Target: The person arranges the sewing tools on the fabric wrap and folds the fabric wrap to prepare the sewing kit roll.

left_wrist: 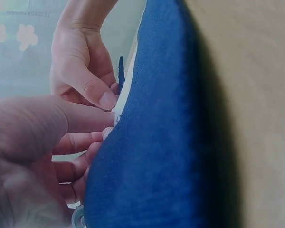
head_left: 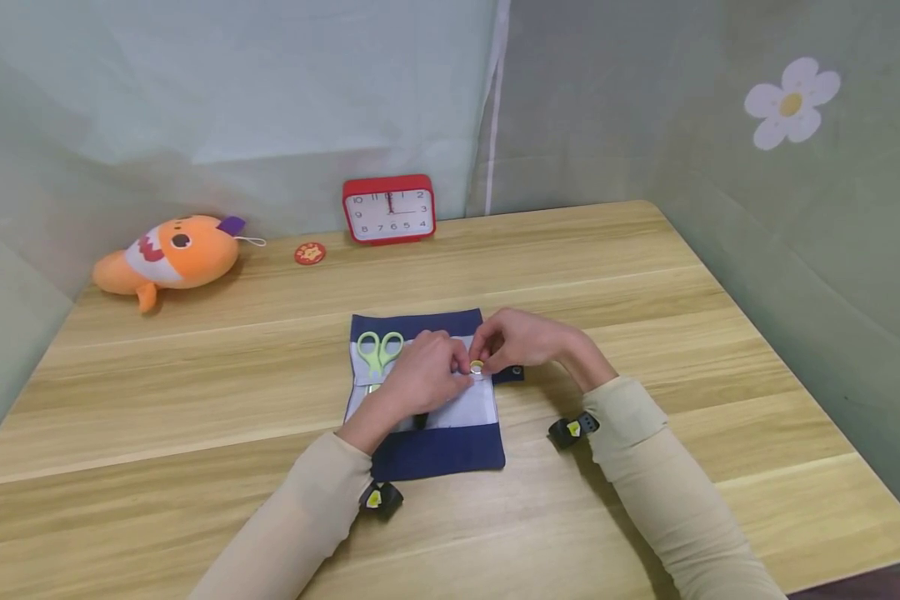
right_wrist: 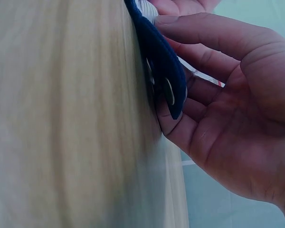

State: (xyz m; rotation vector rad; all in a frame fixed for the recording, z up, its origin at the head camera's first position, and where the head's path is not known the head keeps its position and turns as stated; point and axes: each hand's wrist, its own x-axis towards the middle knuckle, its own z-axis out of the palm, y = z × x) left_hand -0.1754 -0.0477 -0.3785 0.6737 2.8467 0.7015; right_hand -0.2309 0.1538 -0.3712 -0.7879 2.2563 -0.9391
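A navy fabric pouch (head_left: 438, 450) lies unfolded on the table, its pale inner pocket facing up. Light-green scissors (head_left: 379, 353) sit in its left part. A small spool of white thread (head_left: 476, 367) with a yellow rim stands at the pocket's right side; its white windings (right_wrist: 146, 9) show in the right wrist view. My right hand (head_left: 521, 340) pinches the spool between thumb and fingers. My left hand (head_left: 429, 372) pinches the pocket edge just left of it. Beneath the left hand, a black item (head_left: 420, 421) is mostly hidden.
A snap tab (head_left: 508, 374) sticks out from the pouch's right side. Along the back of the table are an orange plush toy (head_left: 195, 258), a round red badge (head_left: 310, 253) and a red clock (head_left: 390, 210). Curtains hang behind.
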